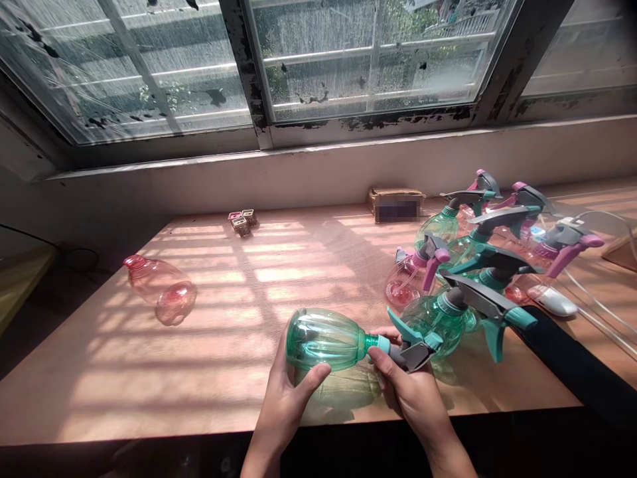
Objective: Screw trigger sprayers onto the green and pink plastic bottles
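My left hand [293, 392] is wrapped around the base of a clear green spray bottle [326, 340], which lies sideways above the table's front part. At the bottle's neck, my right hand [411, 385] grips the grey and teal spray head [413, 348] with thumb and fingers. Head and neck meet in line; whether the thread is fully tightened cannot be seen. Just beyond my right hand stands another green spray bottle [440, 325] with its head on. A pink bottle without a head [162, 285] lies on its side at the left.
Several green and pink spray bottles [478, 245] crowd the right side of the wooden table [213, 372]. Near them are a white mouse [552, 300], cables and a dark strap-like object [572, 352]. A small cardboard box [397, 204] and small square pieces [242, 222] sit by the window wall.
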Motion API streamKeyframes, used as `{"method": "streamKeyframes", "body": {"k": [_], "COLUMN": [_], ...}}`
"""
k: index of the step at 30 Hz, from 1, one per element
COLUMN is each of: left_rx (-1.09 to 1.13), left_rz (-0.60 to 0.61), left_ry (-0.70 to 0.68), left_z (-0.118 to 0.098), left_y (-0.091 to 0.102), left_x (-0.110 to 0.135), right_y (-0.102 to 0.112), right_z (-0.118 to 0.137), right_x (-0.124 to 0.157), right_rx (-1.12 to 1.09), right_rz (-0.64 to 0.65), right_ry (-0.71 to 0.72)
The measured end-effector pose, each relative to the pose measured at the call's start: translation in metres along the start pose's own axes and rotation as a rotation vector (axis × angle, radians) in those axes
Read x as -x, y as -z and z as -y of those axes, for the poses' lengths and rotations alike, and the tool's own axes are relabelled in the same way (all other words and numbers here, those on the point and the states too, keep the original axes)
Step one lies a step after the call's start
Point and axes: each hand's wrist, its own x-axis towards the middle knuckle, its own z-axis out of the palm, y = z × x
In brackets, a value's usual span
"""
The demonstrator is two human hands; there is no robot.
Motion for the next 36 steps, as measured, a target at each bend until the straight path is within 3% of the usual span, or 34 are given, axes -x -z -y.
{"method": "streamKeyframes", "body": {"k": [23, 36], "left_rx": [0.019, 0.003], "left_rz": [-0.005, 0.011], "left_ry": [-0.010, -0.025], "left_z": [0.0036, -0.0014], "left_y": [-0.0005, -0.0013], "left_x": [-0.0007, -0.0012], "right_y": [-0.0019, -0.0006], "right_z": [0.0035, 0.0028], "right_x": [0.0017, 0.0023], "right_rx": [0.039, 0.021], "right_rz": [-0.042, -0.002], "right_ry": [-0.008, -0.024]}}
